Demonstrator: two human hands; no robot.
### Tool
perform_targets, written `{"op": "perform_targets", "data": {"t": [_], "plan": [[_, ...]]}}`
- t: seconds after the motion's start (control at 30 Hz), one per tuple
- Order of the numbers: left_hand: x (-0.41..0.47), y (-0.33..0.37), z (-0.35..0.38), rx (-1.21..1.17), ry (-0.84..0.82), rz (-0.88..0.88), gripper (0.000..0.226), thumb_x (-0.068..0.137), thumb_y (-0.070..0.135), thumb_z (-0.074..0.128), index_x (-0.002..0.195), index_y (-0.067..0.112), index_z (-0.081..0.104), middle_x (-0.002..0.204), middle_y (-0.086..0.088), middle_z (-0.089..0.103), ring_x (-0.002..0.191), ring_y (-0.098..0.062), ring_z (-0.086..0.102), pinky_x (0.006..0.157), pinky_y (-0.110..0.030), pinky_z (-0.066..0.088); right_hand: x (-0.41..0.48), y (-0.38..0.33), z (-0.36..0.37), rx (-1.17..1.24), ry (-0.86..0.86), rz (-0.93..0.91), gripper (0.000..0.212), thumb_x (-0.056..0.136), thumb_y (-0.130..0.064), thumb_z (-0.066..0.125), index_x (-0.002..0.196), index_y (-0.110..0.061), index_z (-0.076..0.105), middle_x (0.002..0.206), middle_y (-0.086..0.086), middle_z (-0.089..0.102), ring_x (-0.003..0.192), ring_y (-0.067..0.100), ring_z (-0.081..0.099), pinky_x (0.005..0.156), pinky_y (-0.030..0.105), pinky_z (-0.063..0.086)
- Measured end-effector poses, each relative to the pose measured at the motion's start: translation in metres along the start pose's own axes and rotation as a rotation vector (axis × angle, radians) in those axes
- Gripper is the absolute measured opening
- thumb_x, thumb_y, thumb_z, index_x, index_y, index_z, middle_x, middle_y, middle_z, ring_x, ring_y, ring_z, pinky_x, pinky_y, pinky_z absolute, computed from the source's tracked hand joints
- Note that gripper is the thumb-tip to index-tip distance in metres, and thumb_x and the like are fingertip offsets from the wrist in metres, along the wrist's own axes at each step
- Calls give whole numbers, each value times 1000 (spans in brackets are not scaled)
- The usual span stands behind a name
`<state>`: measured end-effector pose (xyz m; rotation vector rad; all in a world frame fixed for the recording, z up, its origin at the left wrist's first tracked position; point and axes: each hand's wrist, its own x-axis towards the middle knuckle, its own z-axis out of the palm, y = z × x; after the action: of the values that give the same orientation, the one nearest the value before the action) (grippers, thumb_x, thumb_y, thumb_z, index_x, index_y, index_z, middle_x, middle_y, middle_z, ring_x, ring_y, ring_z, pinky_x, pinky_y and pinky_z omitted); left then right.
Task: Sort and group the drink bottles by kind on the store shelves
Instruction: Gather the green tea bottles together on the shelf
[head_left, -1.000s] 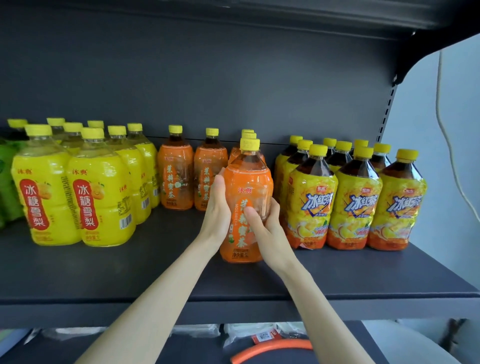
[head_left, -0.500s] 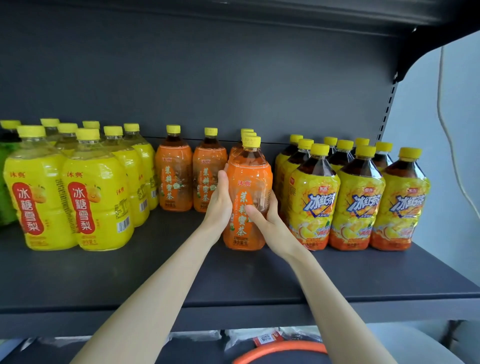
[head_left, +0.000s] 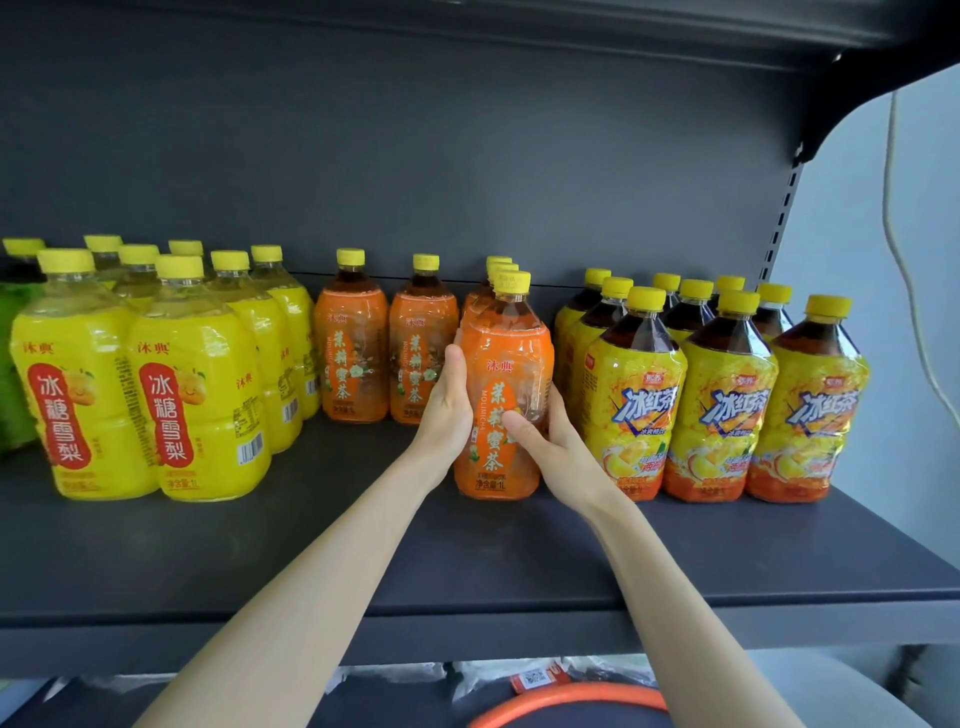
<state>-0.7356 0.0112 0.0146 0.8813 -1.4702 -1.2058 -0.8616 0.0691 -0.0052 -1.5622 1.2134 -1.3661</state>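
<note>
An orange tea bottle (head_left: 506, 364) with a yellow cap stands upright on the dark shelf (head_left: 311, 561), at the front of a row of the same kind. My left hand (head_left: 447, 410) presses its left side and my right hand (head_left: 553, 441) wraps its right side, thumb across the label. Two more orange bottles (head_left: 353, 353) stand further back to the left. Several yellow pear-drink bottles (head_left: 197, 400) fill the left part of the shelf. Iced-tea bottles (head_left: 727, 405) with yellow-and-orange labels crowd the right part.
Green bottles (head_left: 13, 374) show at the far left edge. The shelf's dark back panel (head_left: 467, 171) is close behind the rows. A slotted upright (head_left: 779, 228) marks the right end. Below the shelf lie an orange ring (head_left: 571, 699) and plastic-wrapped packets (head_left: 498, 675).
Both hands have pushed the orange bottle back along the shelf, up against the orange row, and it now stands on the shelf surface.
</note>
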Motion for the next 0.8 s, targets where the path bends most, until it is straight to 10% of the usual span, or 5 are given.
{"op": "perform_targets", "data": {"t": [0.23, 0.47, 0.8], "plan": [[-2, 2, -1, 24, 16, 49, 77, 78, 70, 15, 143, 31, 30, 114, 16, 50, 92, 4, 52, 71, -9, 43, -1, -4, 2, -35, 2, 14, 72, 93, -37, 55, 151, -29, 14, 130, -15, 50, 112, 2, 56, 81, 14, 53], [-11, 10, -13, 162, 7, 97, 55, 95, 57, 19, 137, 27, 38, 130, 9, 51, 119, -7, 47, 94, -21, 36, -11, -12, 2, -134, 69, 60, 74, 93, -41, 56, 153, -25, 17, 145, -3, 48, 125, 17, 53, 105, 40, 46], [-81, 25, -52, 557, 76, 276, 19, 94, 28, 56, 108, 20, 65, 99, 9, 65, 91, -3, 62, 71, -4, 45, -59, -39, 15, -629, 341, -173, 46, 96, -28, 59, 139, -17, 47, 129, 4, 60, 110, 24, 62, 88, 46, 55]]}}
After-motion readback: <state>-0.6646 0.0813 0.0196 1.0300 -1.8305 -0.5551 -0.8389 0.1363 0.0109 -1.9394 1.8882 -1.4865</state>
